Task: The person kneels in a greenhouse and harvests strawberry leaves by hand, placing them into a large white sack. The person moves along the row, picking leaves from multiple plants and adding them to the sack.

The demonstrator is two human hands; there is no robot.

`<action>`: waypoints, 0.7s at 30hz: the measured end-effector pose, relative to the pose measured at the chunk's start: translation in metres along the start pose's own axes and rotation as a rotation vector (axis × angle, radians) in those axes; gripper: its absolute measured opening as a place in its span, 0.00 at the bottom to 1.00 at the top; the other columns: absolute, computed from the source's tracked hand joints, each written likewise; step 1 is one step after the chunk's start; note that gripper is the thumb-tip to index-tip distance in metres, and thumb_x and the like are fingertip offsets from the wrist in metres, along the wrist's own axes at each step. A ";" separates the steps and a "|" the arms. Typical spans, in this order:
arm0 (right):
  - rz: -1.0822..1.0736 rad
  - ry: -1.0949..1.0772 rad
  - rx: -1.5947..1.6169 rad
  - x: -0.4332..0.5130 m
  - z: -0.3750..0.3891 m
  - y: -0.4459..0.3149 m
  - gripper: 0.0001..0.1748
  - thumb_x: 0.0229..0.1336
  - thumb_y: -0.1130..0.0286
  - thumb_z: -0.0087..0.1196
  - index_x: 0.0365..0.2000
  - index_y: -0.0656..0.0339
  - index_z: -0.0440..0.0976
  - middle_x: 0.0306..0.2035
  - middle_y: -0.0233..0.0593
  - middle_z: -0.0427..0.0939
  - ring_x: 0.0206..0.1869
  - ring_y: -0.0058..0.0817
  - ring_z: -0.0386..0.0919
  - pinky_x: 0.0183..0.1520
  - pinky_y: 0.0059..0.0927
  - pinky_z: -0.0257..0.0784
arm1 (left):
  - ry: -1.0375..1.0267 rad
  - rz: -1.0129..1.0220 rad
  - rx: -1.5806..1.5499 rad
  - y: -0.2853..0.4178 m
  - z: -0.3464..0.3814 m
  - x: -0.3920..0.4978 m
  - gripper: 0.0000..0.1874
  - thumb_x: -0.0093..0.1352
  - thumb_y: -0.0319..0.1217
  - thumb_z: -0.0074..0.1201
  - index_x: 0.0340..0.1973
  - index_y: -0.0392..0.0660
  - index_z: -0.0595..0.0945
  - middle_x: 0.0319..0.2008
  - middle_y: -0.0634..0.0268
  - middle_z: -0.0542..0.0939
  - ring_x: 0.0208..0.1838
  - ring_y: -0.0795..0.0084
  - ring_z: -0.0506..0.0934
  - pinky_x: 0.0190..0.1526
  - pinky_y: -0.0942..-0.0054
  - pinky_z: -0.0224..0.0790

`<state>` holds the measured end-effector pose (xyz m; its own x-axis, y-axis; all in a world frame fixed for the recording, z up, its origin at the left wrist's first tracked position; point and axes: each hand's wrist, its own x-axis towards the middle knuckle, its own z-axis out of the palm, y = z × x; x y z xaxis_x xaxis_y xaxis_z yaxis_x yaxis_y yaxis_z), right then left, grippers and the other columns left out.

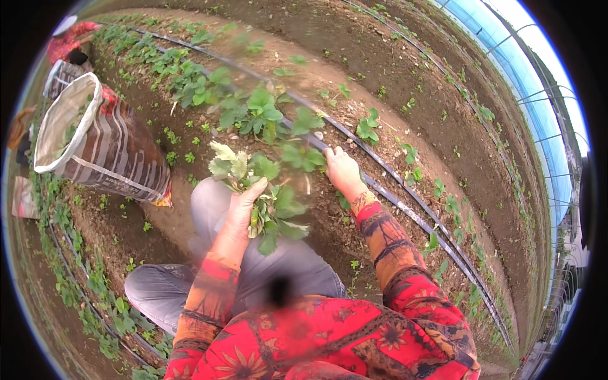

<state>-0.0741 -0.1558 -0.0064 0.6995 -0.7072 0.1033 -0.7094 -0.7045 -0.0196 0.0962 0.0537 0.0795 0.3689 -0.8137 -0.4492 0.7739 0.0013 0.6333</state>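
Observation:
A bunch of lobed green leaves (278, 209), which look like strawberry leaves, is gripped in my left hand (242, 206) above my knees. Some leaves in it are pale and show their undersides. My right hand (343, 170) reaches down to the soil beside a black drip hose (399, 202), its fingers curled. Close to its fingertips is a leafy plant (304, 157), slightly blurred. Whether those fingers pinch a stem is hidden. Farther along the row, a larger strawberry-like plant (260, 111) grows next to the hose.
To my left an open striped woven sack (121, 147) leans, with some greenery inside. Beyond it are another bag (61, 76) and a person in red (69, 40) crouching. A second hose (342, 126) runs along the planted bed. Blue plastic sheeting (532, 99) on metal hoops borders the right.

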 end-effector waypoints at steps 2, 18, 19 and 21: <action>-0.015 -0.028 -0.006 0.001 0.006 0.005 0.11 0.52 0.63 0.52 0.31 0.59 0.72 0.31 0.45 0.74 0.35 0.42 0.77 0.37 0.39 0.74 | 0.003 -0.008 0.003 -0.001 0.000 0.001 0.10 0.63 0.30 0.58 0.39 0.44 0.77 0.26 0.67 0.78 0.21 0.77 0.75 0.18 0.79 0.68; -0.011 -0.048 0.734 0.014 -0.073 -0.036 0.13 0.58 0.63 0.51 0.32 0.64 0.71 0.26 0.47 0.74 0.32 0.40 0.76 0.34 0.36 0.70 | 0.216 0.101 0.128 0.040 -0.032 0.027 0.08 0.62 0.35 0.59 0.33 0.47 0.78 0.23 0.71 0.77 0.19 0.79 0.72 0.18 0.80 0.63; -0.004 0.013 0.671 0.031 -0.068 -0.023 0.13 0.59 0.60 0.47 0.34 0.61 0.71 0.33 0.51 0.76 0.35 0.49 0.75 0.38 0.43 0.69 | 0.217 0.077 0.126 0.040 -0.034 0.028 0.08 0.62 0.35 0.59 0.33 0.47 0.78 0.23 0.71 0.77 0.19 0.79 0.72 0.18 0.80 0.63; -0.196 0.067 0.335 0.059 -0.042 -0.002 0.11 0.57 0.64 0.51 0.37 0.58 0.73 0.27 0.45 0.75 0.31 0.43 0.76 0.35 0.39 0.71 | 0.221 0.044 0.123 0.041 -0.034 0.030 0.09 0.63 0.35 0.59 0.34 0.47 0.78 0.23 0.71 0.77 0.19 0.79 0.72 0.18 0.80 0.63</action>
<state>-0.0354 -0.1934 0.0412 0.8039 -0.5594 0.2019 -0.4872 -0.8142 -0.3158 0.1565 0.0494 0.0706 0.5149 -0.6677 -0.5376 0.6913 -0.0473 0.7210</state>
